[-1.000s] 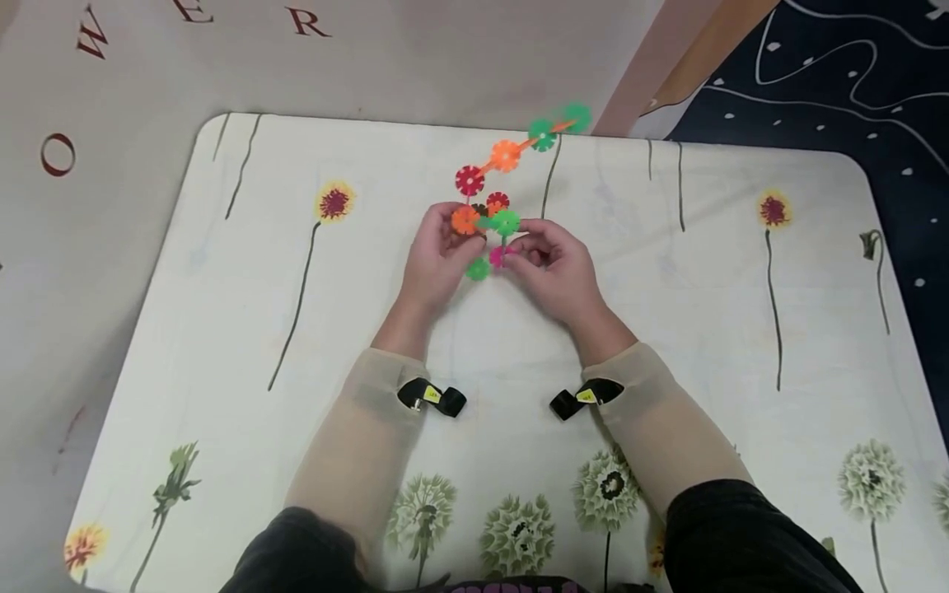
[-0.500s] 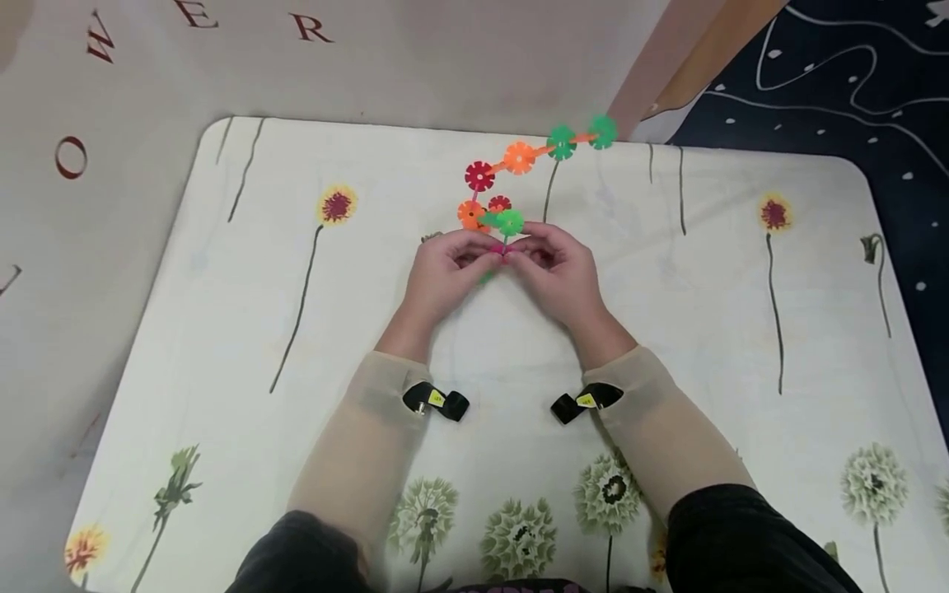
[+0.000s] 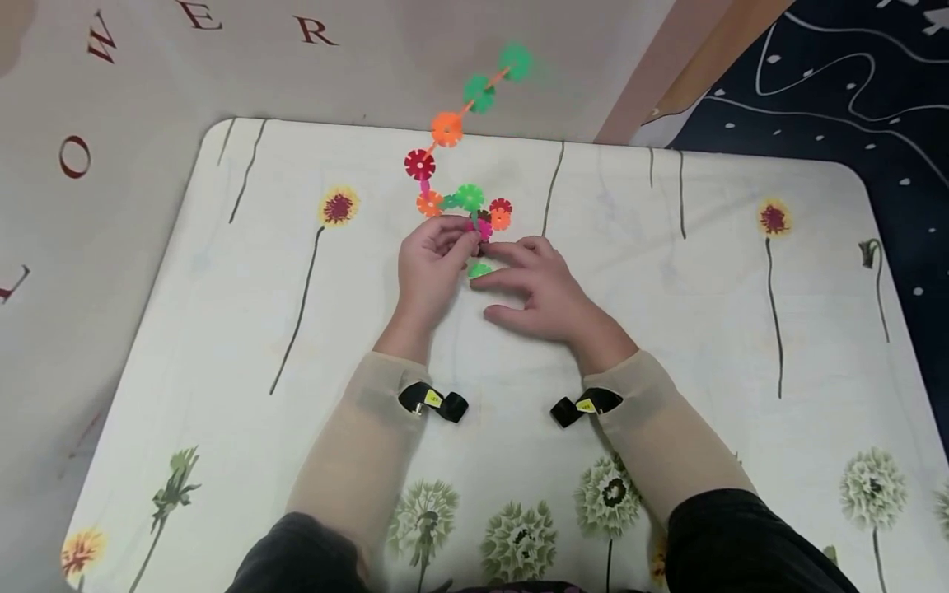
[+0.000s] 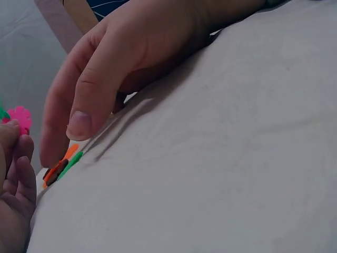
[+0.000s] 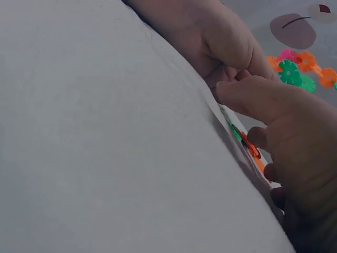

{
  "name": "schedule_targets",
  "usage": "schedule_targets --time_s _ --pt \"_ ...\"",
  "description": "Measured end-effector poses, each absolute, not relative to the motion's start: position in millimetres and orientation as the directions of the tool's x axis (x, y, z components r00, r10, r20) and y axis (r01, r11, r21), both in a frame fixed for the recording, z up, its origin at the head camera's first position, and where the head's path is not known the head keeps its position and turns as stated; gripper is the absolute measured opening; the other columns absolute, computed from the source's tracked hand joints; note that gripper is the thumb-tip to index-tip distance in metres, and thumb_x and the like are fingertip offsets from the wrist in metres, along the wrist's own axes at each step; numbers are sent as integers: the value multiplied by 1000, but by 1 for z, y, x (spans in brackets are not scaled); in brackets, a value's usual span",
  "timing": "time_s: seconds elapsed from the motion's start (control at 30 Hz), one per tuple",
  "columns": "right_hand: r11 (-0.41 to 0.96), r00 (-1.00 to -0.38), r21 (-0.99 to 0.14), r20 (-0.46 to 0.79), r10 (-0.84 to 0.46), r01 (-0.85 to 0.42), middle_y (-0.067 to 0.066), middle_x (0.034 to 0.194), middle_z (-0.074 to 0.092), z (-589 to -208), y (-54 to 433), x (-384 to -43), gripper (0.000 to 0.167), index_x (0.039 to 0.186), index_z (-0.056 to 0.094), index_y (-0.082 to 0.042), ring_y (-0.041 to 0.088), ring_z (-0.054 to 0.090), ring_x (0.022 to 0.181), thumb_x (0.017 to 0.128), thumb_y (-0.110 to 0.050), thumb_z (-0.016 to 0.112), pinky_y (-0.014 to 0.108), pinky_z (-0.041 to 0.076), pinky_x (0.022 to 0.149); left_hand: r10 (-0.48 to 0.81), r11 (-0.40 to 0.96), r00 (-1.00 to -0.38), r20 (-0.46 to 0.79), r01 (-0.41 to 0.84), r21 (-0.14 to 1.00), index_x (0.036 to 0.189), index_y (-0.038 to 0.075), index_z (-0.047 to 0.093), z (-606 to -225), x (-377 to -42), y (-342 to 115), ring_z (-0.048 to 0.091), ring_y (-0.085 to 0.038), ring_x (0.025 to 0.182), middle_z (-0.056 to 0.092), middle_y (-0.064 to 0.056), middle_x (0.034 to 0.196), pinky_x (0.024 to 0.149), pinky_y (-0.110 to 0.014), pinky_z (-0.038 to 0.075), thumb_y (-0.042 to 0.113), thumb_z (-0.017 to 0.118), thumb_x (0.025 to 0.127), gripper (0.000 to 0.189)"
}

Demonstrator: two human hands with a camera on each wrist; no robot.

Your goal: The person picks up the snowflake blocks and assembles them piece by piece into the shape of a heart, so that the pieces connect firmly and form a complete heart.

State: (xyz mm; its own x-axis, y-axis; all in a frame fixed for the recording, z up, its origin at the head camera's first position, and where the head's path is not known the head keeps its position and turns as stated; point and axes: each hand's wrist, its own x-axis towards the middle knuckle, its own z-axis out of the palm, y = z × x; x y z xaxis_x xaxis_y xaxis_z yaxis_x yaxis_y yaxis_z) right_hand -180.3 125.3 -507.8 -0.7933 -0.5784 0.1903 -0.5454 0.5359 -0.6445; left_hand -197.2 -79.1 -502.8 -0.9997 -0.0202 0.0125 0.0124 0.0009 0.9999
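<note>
The left hand (image 3: 433, 262) pinched a pink flower disc (image 3: 483, 229) at the near end of a flower-disc chain (image 3: 420, 165), whose long axis ran away from the person, bending left, then slanting right past the desk's (image 3: 667, 329) far edge. A green flower disc (image 3: 479, 270) lay on the desk between the hands, nearer the right hand (image 3: 544, 292), whose fingers were spread and gripped nothing visible; whether fingertips touched that disc could not be told.
</note>
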Motion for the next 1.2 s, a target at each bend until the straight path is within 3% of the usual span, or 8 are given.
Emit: schedule_targets --time_s 0.1,0.23,0.47,0.6,0.77,0.93,1.1,1.2 --pt "577 -782 -595 148 -605 -559 -2 163 49 -507 125 -180 38 131 78 -30 30 40 135 95 -41 75 58 32 112 -20 6 -1000 18 18 1000 117 3 74 -502 -198 -79 75 -21 96 78 -8 106 85 -30 61 10 75 101 17" --pt "585 -792 -596 152 -591 -550 -2 158 55 -506 124 -181 32 128 80 -26 29 42 133 98 -33 74 56 33 112 -17 21 -1000 19 18 1000 117 2 74 -502 -198 -79 74 -20 96 78 -9 107 83 -29 61 10 74 102 17" --pt "535 -842 -672 268 -469 -512 8 121 68 -507 124 -183 9 100 85 -13 32 47 117 91 -16 84 46 41 99 -20 38 -1000 21 20 999 116 1 74 -501 -200 -79 74 -19 95 79 -9 107 79 -26 60 10 75 101 17" --pt "585 -880 -671 242 -408 -456 8 109 61 -505 123 -184 17 105 81 -10 33 46 111 91 -20 85 45 41 95 -15 56 -1000 14 14 998 117 4 75 -499 -200 -78 75 -18 95 80 -6 105 79 -27 60 13 77 101 18" --pt "668 -910 -636 144 -389 -386 9 112 63 -499 120 -184 31 116 76 -7 35 47 116 92 -25 83 46 40 100 -9 74 -1000 12 11 997 118 7 75 -498 -201 -78 75 -17 95 79 -2 106 80 -27 61 16 78 101 20" --pt "663 -926 -672 91 -367 -329 7 111 63 -499 116 -182 28 112 73 -8 32 46 116 91 -24 83 45 40 102 -10 69 -1000 15 14 998 115 5 75 -500 -198 -79 73 -19 92 79 -5 104 78 -26 59 13 77 100 17" --pt "520 -950 -806 157 -269 -281 5 93 65 -505 116 -178 18 94 65 -8 25 53 95 91 -11 83 37 45 85 -5 66 -1000 8 8 998 114 5 75 -503 -195 -79 73 -19 92 79 -5 104 77 -26 59 12 77 100 15" --pt "388 -963 -882 230 -143 -268 5 85 63 -506 116 -177 19 92 63 -6 21 55 77 92 -4 82 30 47 69 1 62 -1000 9 9 998 115 6 76 -502 -195 -78 74 -19 93 79 -5 104 78 -27 60 13 78 100 17"
